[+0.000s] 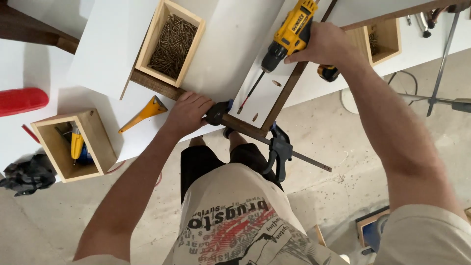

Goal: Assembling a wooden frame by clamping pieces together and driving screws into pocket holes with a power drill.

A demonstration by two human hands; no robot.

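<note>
Two hands: both are the person's own, one on each side of the narrow white panel (265,91) with the dark wood edge strip.
Landmark: that white panel, lying across the white workbench (98,64), its long axis running from the near bench edge up and away to the right.
Right hand (321,46): clenched around the grip of the yellow and black cordless drill (289,37), above the panel's far part.
Drill axis: its long dark bit (252,91) slants down and left along the panel, tip close to the oval pocket holes (255,117) near the near end.
Left hand (189,110): pressed flat on the bench just left of the panel's near end, fingers touching the black bar clamp (274,147); it grasps nothing that shows.
Nearer hand: the left one lies closer to the holes; the right one steers the bit.
Beside: open wooden box of screws (169,41), left of the panel.
</note>
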